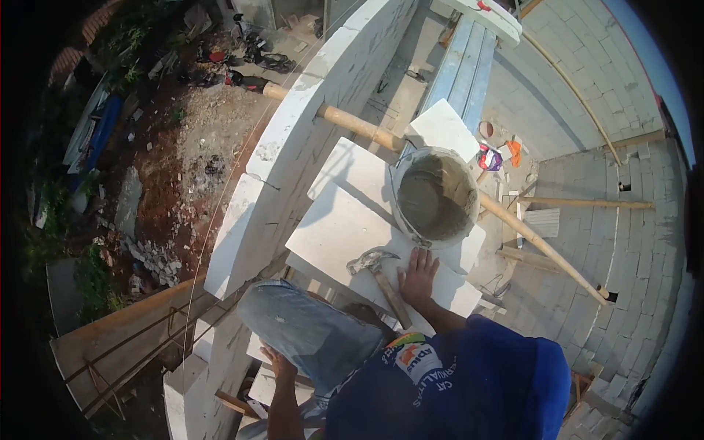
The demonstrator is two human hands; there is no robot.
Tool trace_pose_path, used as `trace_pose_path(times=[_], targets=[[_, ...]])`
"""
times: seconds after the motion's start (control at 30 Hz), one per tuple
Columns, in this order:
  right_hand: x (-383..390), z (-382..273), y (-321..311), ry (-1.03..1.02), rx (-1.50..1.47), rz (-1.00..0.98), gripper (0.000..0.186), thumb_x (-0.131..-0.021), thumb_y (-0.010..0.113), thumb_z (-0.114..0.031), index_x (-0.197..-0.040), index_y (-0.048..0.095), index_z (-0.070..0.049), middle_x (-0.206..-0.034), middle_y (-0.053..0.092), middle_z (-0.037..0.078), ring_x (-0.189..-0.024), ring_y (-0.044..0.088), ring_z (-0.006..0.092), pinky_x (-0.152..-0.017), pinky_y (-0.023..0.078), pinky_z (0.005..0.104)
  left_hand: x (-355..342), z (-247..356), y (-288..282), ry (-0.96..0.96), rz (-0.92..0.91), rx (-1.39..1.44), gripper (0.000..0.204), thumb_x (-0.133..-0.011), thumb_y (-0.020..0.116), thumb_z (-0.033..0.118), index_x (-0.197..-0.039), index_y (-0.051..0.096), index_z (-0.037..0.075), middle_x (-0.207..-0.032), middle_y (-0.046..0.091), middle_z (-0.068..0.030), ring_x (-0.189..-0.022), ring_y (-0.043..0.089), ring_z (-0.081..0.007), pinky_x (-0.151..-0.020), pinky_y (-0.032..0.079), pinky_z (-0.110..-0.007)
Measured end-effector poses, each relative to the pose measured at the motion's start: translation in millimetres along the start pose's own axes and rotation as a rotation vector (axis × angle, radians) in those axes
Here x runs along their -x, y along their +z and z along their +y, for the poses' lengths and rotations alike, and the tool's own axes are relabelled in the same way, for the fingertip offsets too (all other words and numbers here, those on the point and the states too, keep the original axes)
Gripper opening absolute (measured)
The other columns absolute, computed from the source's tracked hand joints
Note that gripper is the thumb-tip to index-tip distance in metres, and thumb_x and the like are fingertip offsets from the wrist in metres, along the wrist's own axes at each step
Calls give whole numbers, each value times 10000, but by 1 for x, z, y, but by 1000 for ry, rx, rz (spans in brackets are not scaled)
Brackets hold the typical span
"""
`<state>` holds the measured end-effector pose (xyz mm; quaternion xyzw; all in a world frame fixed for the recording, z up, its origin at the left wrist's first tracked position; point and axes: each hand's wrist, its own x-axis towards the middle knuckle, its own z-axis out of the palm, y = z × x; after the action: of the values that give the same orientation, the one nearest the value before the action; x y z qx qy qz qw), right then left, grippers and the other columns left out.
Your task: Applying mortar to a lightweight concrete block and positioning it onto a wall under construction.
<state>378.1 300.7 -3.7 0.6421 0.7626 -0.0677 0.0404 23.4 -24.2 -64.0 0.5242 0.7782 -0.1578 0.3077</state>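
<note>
- Right hand: palm down, fingers extended and slightly apart, flat on a white slab; not clamped on anything. Fingertips lie just beside the near rim of the bucket.
- Left hand: against the leg in faded jeans; partly hidden. Degree of closure cannot be told.
- Hammer: lies on its side left of the right hand; worn grey head, wooden handle directed toward the person.
- Bucket: upright, just beyond the right hand; rim and inner wall smeared. Contains wet grey mortar, with a hollow in its surface.
- White block: flat, smooth, left of the bucket; its left corner projects toward the wall.
- Bamboo pole: shows on both sides of the bucket, sloping down to the right.
- Left edge: a gap separates the blocks from the pale wall; rubble ground lies below, beyond it.
- Right edge: the slab ends near the bucket; open space extends to the grey block wall.
</note>
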Motion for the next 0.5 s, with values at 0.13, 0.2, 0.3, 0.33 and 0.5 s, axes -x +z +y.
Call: trace_pose_path(times=[0.13, 0.2, 0.3, 0.33, 0.5], targets=[[1, -2, -3, -16, -3, 14, 732, -917, 482, -432, -1431, 274, 46, -1424, 319, 305, -1374, 228, 436, -1098, 109, 644, -9, -27, -27, 18, -83, 310, 741, -824, 631, 365, -1430, 327, 66, -1431, 403, -223, -1343, 354, -370, -1092, 310, -480], [5, 1, -8, 5, -30, 25, 720, -922, 472, -421, -1430, 276, 49, -1429, 309, 304, -1373, 222, 442, -1096, 104, 647, -13, -29, -75, 63, -161, 320, 731, -798, 663, 383, -1402, 385, 79, -1335, 500, -206, -1254, 456, -349, -1024, 383, -444], [4, -5, -3, -11, -71, 44, 704, -926, 464, -411, -1426, 285, 51, -1433, 302, 299, -1375, 214, 447, -1093, 101, 650, -20, -50, -141, 82, -365, 149, 518, -772, 697, 394, -1196, 630, 103, -1103, 670, -154, -1024, 633, -323, -896, 488, -411], [5, -5, -1, -23, -76, 35, 700, -926, 465, -411, -1425, 292, 49, -1434, 304, 296, -1377, 212, 445, -1091, 103, 651, -24, -55, -160, 106, -340, 137, 459, -775, 680, 395, -1127, 669, 100, -1123, 659, -164, -1047, 619, -320, -907, 478, -421], [6, -5, -7, -14, -73, 62, 703, -924, 468, -410, -1422, 294, 55, -1447, 290, 295, -1387, 196, 446, -1088, 108, 654, -3, 66, -352, 56, -37, 359, 314, -807, 662, 354, -855, 735, 52, -850, 678, -205, -883, 654, -345, -785, 487, -442]])
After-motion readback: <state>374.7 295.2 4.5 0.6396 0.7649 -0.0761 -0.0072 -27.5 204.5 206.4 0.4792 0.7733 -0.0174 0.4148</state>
